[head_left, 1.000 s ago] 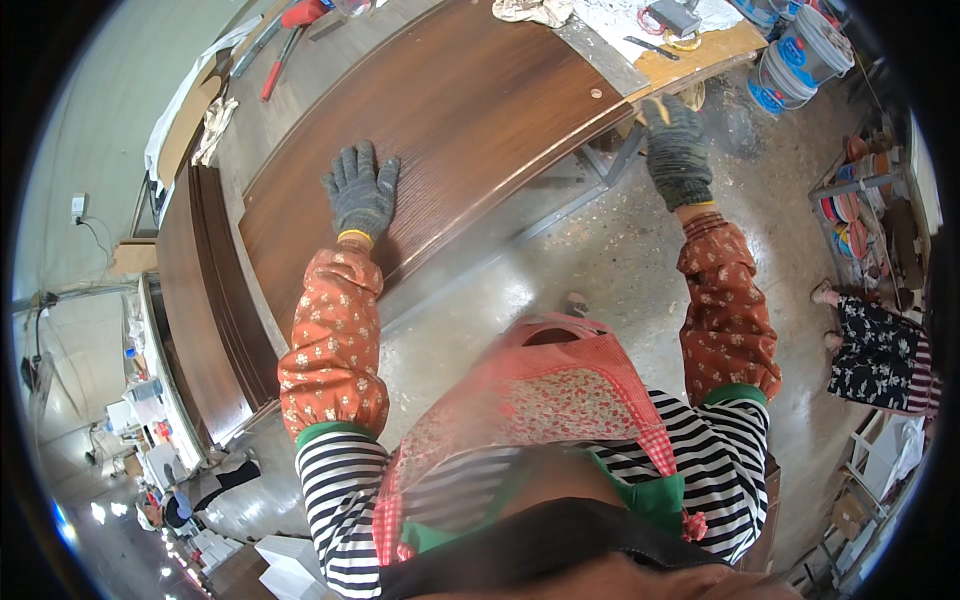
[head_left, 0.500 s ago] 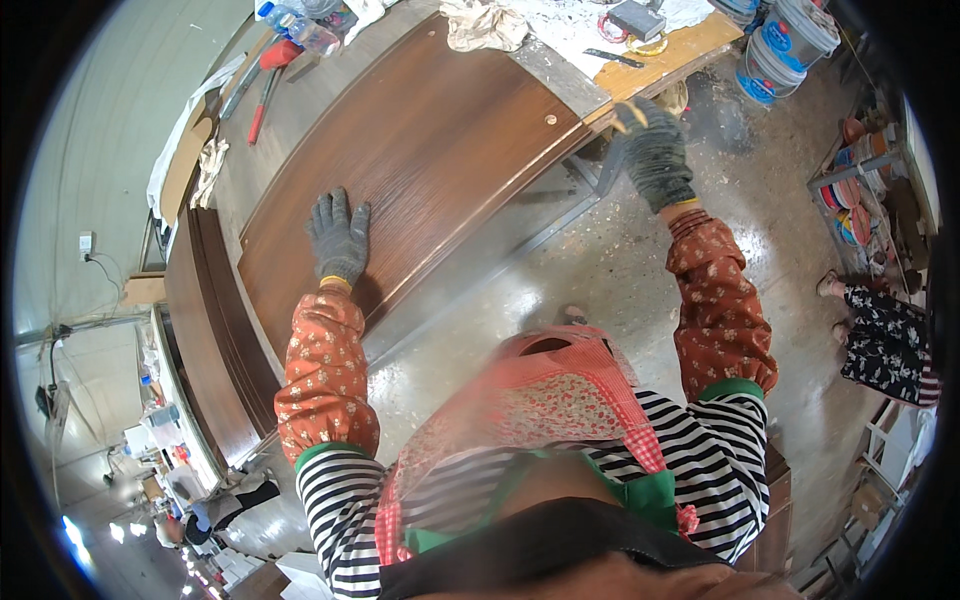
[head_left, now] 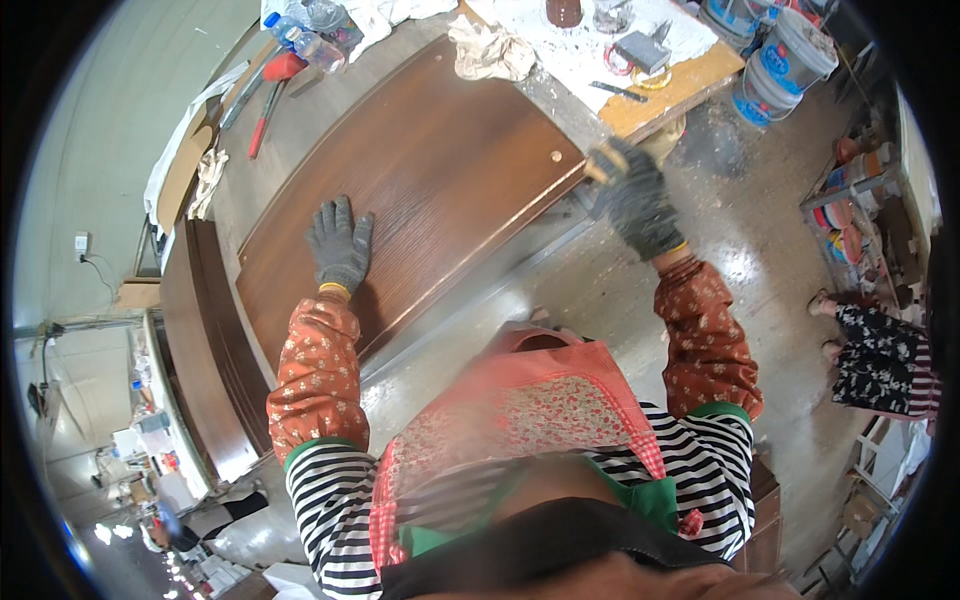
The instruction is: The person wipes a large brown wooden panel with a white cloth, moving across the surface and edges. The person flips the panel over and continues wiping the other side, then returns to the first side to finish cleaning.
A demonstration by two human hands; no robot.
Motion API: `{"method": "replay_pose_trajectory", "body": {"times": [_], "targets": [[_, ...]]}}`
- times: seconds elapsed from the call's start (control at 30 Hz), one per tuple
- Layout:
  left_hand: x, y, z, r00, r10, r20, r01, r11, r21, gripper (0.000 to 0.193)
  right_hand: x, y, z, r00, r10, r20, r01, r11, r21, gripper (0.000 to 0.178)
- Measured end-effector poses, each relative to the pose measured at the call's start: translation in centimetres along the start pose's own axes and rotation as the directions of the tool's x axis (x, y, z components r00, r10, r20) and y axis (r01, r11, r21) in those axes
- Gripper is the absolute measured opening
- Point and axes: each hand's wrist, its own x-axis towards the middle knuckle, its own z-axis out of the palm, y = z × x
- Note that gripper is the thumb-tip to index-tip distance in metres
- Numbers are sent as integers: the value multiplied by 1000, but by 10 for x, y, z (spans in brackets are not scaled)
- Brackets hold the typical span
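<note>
A long dark-brown wood-grain panel [head_left: 430, 190] with a curved far edge lies on the worktable. My left hand [head_left: 341, 243], in a dark grey glove, rests flat on its left part with the fingers spread. At the panel's right end my right hand [head_left: 640, 200], gloved as well, is close to the front corner. Its fingers are bent, with tan tips showing, and are smeared by motion. Whatever they may hold is hidden. A pale strip runs along the panel's front edge, and a small light round spot shows near the corner.
A crumpled cream cloth [head_left: 490, 50] lies at the panel's far end. A red-handled tool [head_left: 265, 120] and plastic bottles [head_left: 315, 48] are at far left. More brown panels [head_left: 205, 340] stand to the left. Buckets [head_left: 785, 65] sit at far right; a person [head_left: 880, 345] is at right.
My right hand has come nearer and slightly left along the panel's right corner. My left hand stays flat on the panel. The view has shifted a little.
</note>
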Motion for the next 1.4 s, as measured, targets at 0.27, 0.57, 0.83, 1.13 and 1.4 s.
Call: {"method": "replay_pose_trajectory", "body": {"times": [0.27, 0.57, 0.83, 1.13, 1.4], "targets": [[11, 8, -14, 999, 44, 0, -44, 999, 15, 72, 9, -33, -19, 986, -162, 47, 159, 799, -580, 36], [30, 30, -43, 995, -77, -65, 72, 994, -80, 72, 87, -31, -44, 912, -374, 166, 398, 719, -570, 37], [8, 65, -117, 987, 56, -153, -78, 987, -140, 73, 159, -138, -36, 954, -102, 283, 287, 584, -759, 61], [-93, 115, -150, 604, 606, -517, -759, 635, -142, 50, 215, -197, 40, 784, -490, 382, 603, 750, -274, 81], [-181, 115, -140, 884, -417, 213, -32, -506, -862, 53, 269, -166, 107, 810, -409, 421, 438, 898, 30, 35]]}}
